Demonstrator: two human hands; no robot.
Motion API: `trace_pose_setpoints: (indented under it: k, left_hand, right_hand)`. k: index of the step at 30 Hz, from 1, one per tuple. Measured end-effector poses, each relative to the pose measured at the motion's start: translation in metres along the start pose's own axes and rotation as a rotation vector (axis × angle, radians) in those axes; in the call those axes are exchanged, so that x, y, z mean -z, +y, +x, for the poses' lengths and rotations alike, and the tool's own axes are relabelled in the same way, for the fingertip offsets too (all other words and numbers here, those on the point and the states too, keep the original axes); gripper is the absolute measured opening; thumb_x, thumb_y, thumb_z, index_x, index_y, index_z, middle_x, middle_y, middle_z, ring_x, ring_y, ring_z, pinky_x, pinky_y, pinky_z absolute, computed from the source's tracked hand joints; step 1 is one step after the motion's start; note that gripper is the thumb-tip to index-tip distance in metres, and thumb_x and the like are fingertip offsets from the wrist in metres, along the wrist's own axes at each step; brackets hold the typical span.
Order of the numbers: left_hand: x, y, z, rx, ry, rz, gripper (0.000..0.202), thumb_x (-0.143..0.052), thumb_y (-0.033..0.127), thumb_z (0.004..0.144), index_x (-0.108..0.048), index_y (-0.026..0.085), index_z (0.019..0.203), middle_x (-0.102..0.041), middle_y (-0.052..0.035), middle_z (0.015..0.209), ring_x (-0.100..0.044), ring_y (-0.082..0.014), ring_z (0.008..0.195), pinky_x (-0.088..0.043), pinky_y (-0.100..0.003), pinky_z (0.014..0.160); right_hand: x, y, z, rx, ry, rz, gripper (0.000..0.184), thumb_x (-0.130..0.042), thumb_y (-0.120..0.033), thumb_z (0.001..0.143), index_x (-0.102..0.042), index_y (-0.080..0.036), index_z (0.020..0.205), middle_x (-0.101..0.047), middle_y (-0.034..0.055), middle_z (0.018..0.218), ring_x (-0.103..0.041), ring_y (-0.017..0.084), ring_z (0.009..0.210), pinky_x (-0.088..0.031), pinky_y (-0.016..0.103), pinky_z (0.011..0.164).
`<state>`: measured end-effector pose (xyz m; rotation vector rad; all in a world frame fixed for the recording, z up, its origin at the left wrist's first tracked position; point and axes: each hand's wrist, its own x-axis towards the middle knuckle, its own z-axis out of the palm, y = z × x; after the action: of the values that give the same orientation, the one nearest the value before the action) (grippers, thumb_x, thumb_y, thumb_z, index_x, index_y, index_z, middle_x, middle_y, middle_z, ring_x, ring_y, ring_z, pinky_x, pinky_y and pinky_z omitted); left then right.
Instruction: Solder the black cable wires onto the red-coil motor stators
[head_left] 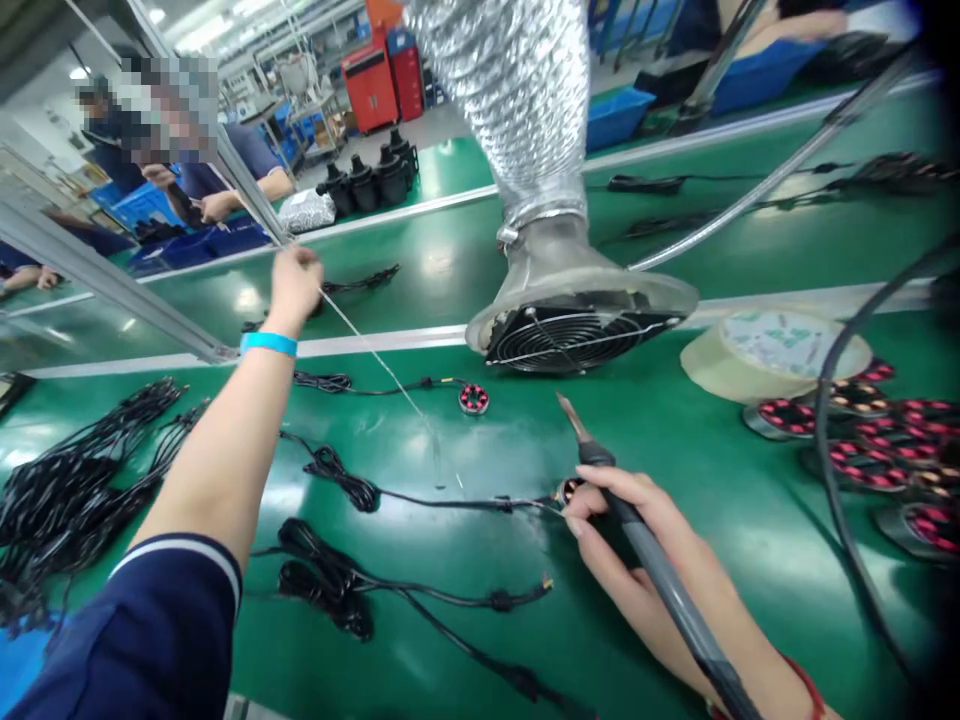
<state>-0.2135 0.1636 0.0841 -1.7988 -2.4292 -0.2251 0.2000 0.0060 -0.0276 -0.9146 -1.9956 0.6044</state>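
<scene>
My left hand (296, 283) is reached far forward over the bench rail, its fingers closed on a thin, silvery solder wire (373, 350) that slants down to the right. In my right hand (667, 570) is a grey soldering iron (637, 540), its bare tip pointing up and left. The thumb and a finger of that hand are beside a small motor stator (568, 490), partly hidden by them, with a black cable (442, 502) running left from it. Farther back, another stator with pink windings (473, 399) lies joined to its own cable.
A fume hood with a black grille (577, 335) hangs over the bench. At right are a tape roll (772, 355), several stators (870, 465) and a looping dark cord (823, 430). Bundled black cables (82, 470) lie left, more cables (322, 575) in front. People work opposite.
</scene>
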Motion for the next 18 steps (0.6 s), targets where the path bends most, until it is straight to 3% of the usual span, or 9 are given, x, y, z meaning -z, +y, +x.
trace_pose_setpoints:
  k: [3,6,10,14,18]
  left_hand:
    - [-0.038,0.002,0.028,0.045,0.023,0.038,0.049,-0.056,0.022,0.081,-0.056,0.013,0.13,-0.05,-0.0198,0.14,-0.042,-0.0388,0.132,-0.036,-0.054,0.109]
    - [-0.066,-0.005,0.052,0.059,0.008,0.044,0.05,-0.053,0.013,0.079,-0.057,0.013,0.129,-0.049,-0.0195,0.144,-0.037,-0.0393,0.136,-0.03,-0.055,0.11]
    - [-0.083,-0.017,0.063,0.112,0.0,-0.031,0.023,-0.055,0.013,0.077,-0.067,0.008,0.096,-0.064,-0.024,0.119,-0.045,-0.0378,0.128,-0.023,-0.055,0.11]
    - [-0.074,-0.034,0.056,0.202,0.129,-0.214,0.011,-0.053,0.019,0.08,-0.059,0.013,0.073,-0.068,-0.0203,0.103,-0.051,-0.0337,0.12,-0.024,-0.05,0.108]
    - [-0.031,-0.065,0.041,0.369,0.369,-0.505,0.016,-0.044,0.027,0.087,-0.047,0.02,0.072,-0.061,-0.0095,0.079,-0.058,-0.0259,0.099,-0.04,-0.04,0.091]
  right_hand:
    - [0.002,-0.002,0.004,0.014,-0.01,-0.033,0.032,-0.051,-0.014,0.09,-0.048,-0.023,0.12,-0.063,-0.0016,0.081,-0.063,0.011,0.077,-0.051,0.021,0.078]
    - [0.003,-0.002,0.008,0.016,0.001,-0.038,0.028,-0.05,-0.015,0.09,-0.05,-0.023,0.117,-0.062,-0.0024,0.078,-0.064,0.009,0.072,-0.052,0.017,0.071]
    - [0.002,0.002,0.008,0.026,0.018,0.002,0.031,-0.051,-0.014,0.088,-0.05,-0.025,0.118,-0.062,-0.0024,0.075,-0.065,0.011,0.068,-0.054,0.019,0.067]
    - [0.001,0.008,0.003,0.021,-0.014,0.023,0.037,-0.053,-0.017,0.088,-0.048,-0.027,0.123,-0.063,-0.0003,0.079,-0.067,0.015,0.074,-0.057,0.025,0.07]
    - [0.002,0.01,0.001,-0.01,-0.037,0.012,0.033,-0.053,-0.02,0.089,-0.049,-0.028,0.121,-0.064,0.0001,0.081,-0.068,0.016,0.074,-0.058,0.027,0.07]
